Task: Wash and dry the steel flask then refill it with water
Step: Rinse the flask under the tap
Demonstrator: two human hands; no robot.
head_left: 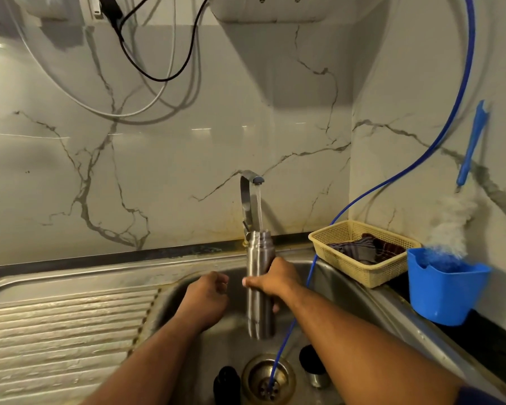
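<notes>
Gripping the steel flask (259, 252) under the tap (249, 185) is the right hand (276, 280). The left hand (206, 296), beside the flask, is curled and empty.

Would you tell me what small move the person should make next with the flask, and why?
Probably bring the left hand onto the steel flask low down to steady it. The right hand alone grips the flask upright at mid-body, water from the tap runs into its open mouth, and the left hand sits curled beside it, holding nothing.
</notes>
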